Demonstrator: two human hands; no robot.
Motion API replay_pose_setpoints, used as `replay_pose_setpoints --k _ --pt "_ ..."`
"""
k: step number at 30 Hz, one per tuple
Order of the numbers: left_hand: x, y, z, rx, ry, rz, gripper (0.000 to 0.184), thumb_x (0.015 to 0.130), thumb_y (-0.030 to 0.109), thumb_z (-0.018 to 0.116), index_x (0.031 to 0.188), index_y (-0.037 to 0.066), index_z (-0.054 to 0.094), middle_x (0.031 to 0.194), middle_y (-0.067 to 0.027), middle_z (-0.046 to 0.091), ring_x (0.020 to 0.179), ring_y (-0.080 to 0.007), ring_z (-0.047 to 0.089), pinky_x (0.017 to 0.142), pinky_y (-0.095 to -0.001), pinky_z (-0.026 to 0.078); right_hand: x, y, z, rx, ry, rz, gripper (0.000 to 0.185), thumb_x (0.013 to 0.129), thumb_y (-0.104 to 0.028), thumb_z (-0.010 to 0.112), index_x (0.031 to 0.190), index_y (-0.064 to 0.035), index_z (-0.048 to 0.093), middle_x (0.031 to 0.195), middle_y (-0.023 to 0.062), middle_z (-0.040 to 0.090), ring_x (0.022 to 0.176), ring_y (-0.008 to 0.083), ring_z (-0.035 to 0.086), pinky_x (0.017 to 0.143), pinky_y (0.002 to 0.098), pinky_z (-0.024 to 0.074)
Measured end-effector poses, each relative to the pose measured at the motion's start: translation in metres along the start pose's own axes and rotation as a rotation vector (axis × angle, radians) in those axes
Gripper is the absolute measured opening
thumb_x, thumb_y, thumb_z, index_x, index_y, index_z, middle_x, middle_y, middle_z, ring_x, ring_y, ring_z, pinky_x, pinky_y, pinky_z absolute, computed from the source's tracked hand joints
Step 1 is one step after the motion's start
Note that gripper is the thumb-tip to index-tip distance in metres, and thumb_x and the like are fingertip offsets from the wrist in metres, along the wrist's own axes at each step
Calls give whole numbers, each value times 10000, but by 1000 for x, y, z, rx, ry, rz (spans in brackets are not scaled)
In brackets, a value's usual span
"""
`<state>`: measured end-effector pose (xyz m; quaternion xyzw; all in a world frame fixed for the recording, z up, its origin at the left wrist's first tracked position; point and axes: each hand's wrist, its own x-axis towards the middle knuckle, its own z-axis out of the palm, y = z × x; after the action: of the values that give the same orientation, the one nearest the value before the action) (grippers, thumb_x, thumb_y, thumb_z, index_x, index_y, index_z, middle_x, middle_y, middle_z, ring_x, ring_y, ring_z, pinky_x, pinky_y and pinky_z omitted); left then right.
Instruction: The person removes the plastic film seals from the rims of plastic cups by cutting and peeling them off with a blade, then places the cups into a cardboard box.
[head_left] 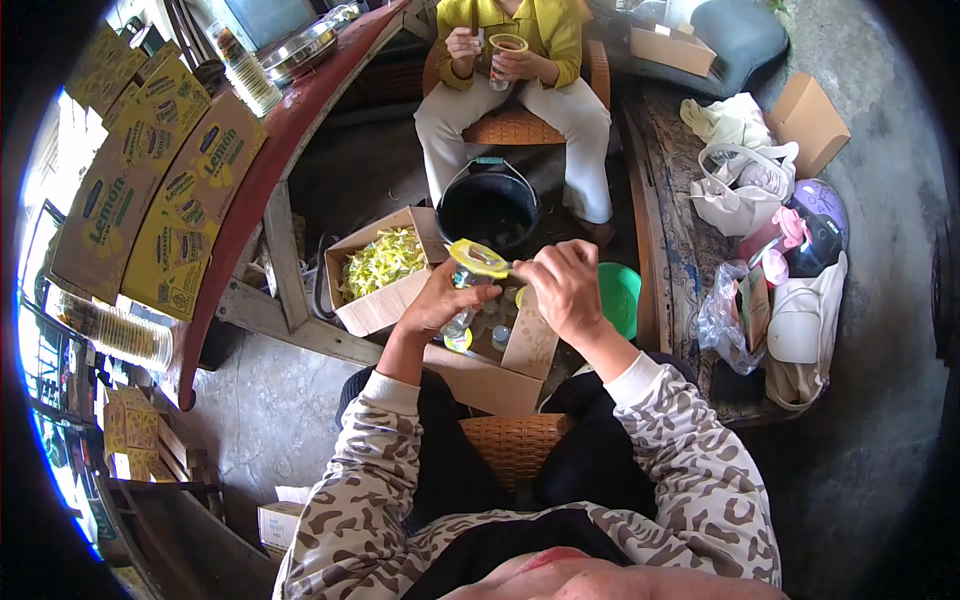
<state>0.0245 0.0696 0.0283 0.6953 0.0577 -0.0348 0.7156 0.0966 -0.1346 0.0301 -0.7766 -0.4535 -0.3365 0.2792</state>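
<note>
We have a cup (466, 276) over a box (485, 379) at twelve o'clock, more boxes (196, 212) on the table (293, 130) at ten, bags (737, 203) on the bench (662, 160) at two.

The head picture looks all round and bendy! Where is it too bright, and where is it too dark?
In the head view, the lens seems to bend the long red table into a curve; glare whitens the far left edge; the corners go black; the round black plastic bucket is too dark inside to show much.

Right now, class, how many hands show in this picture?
4: wearer's left hand, holding a cup; wearer's right hand, beside it; opposite, other person's right hand, other person's left hand.
</note>
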Motion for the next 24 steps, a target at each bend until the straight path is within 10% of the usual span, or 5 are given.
replay_pose_setpoints --k 11,15,24 --pt "4 0 1 228 16 164 545 796 203 816 1216 -5 539 1088 -64 637 988 -141 614 892 -303 495 -7 6 17 273 23 348 179 741 -15 730 855 -146 688 800 5 579 802 215 573 822 372 388" --pt "5 -1 -4 509 56 226 537 821 212 789 1236 -5 527 1138 -85 634 1026 -154 603 910 -310 486 -5 10 9 189 3 249 151 755 -30 719 848 -143 682 795 -2 562 801 202 571 834 379 392" --pt "-1 -3 7 48 31 42 481 820 225 709 1205 -7 538 982 -63 633 871 -127 587 784 -291 485 -1 2 9 11 28 -18 112 771 -84 702 861 -133 656 762 -4 512 776 198 559 813 390 390"
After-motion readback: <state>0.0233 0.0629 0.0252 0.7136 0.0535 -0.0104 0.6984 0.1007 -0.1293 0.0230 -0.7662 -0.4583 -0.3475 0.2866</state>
